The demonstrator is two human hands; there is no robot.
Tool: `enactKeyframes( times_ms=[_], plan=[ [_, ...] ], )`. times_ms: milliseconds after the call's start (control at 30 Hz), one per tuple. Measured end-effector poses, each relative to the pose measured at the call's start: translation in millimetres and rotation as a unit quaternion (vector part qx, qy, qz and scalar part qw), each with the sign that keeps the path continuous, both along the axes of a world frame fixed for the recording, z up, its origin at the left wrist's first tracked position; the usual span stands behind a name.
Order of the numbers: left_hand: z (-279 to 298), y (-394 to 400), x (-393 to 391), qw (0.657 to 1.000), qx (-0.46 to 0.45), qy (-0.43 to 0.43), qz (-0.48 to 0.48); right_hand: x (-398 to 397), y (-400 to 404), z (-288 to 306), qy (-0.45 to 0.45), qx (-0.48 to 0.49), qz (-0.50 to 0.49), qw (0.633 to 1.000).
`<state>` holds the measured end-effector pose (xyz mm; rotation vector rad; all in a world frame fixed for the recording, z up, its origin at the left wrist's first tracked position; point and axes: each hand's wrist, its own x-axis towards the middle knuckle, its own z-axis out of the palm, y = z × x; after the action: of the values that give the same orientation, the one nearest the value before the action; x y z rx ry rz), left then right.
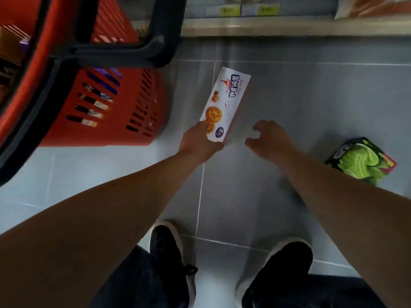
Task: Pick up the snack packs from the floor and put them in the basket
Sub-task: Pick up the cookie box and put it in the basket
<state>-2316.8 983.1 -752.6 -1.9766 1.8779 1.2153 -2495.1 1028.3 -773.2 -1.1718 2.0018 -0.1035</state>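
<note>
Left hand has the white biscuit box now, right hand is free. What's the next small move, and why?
Probably swing the left hand up and left to drop the biscuit box into the red basket. Its grip already holds the box's near end, and the basket stands just to its left. The right hand hangs loosely curled and holds nothing, so it could go next for the green box on the floor to its right.

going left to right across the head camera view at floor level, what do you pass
Red basket → left hand gripping the white biscuit box → right hand, holding nothing → green snack box on the floor tiles.
</note>
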Motion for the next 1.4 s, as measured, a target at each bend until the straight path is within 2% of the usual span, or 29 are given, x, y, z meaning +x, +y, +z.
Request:
enactKeyframes(
  times_ms=[167,367,467,533,600,667,700,733,800,867,900,967,1067,1233,1300,1400],
  plan=[
    [-60.0,-24.7,-5.5,0.996,-0.061,-0.06,-0.012,-12.6,-36.8,-45.8,0.009,-0.024,0.008,1.0],
    [-95.9,-33.7,-28.4,0.992,-0.048,-0.119,-0.015,-28.8,-56.5,-61.1,0.018,-0.051,-0.02,0.998],
    [-108.0,-32.6,-27.2,0.991,-0.067,-0.113,-0.032,-28.7,-52.7,-65.3,0.033,-0.043,-0.002,0.999],
    [-111.6,-34.9,-17.3,0.989,-0.086,-0.089,-0.086,-30.6,-50.0,-65.2,0.041,-0.069,-0.024,0.996],
    [-115.7,-34.3,-4.0,0.975,-0.096,-0.082,-0.181,-35.7,-46.9,-64.8,0.028,-0.084,-0.105,0.991],
    [-117.1,-29.9,8.5,0.959,-0.092,-0.086,-0.253,-42.5,-39.3,-68.9,0.015,-0.053,-0.149,0.987],
    [-118.6,-27.3,9.7,0.961,-0.087,-0.071,-0.253,-48.5,-33.1,-73.1,0.022,-0.017,-0.141,0.99],
    [-116.8,-24.0,13.3,0.971,-0.081,-0.043,-0.22,-50.5,-25.4,-77.2,0.032,0.022,-0.121,0.992],
    [-111.1,-19.4,14.4,0.996,-0.075,0.037,-0.043,-50.9,-12.9,-83.0,0.031,0.068,-0.083,0.994],
    [-111.2,-19.2,18.6,0.987,-0.061,0.066,0.135,-45.8,-6.9,-85.9,0.002,0.061,-0.085,0.994],
    [-112.9,-18.6,19.9,0.981,-0.034,0.064,0.18,-44.6,-5.9,-87.7,-0.01,0.053,-0.096,0.994],
    [-115.0,-14.6,20.3,0.975,0.016,0.088,0.205,-42.0,-3.9,-88.5,-0.024,0.05,-0.123,0.991],
    [-120.8,-10.1,20.6,0.968,0.01,0.124,0.217,-37.2,-1.8,-90.6,-0.042,0.04,-0.183,0.981],
    [-123.6,-9.8,21.7,0.931,0.027,0.199,0.305,-49.9,0.6,-87.9,-0.179,0.026,-0.287,0.941],
    [-120.0,-10.8,19.7,0.925,0.062,0.213,0.308,-66.5,0.9,-98.0,-0.205,0.0,-0.304,0.93],
    [-107.5,-5.4,13.7,0.923,0.079,0.233,0.296,-57.5,3.3,-73.2,-0.199,-0.045,-0.312,0.928]
  ],
)
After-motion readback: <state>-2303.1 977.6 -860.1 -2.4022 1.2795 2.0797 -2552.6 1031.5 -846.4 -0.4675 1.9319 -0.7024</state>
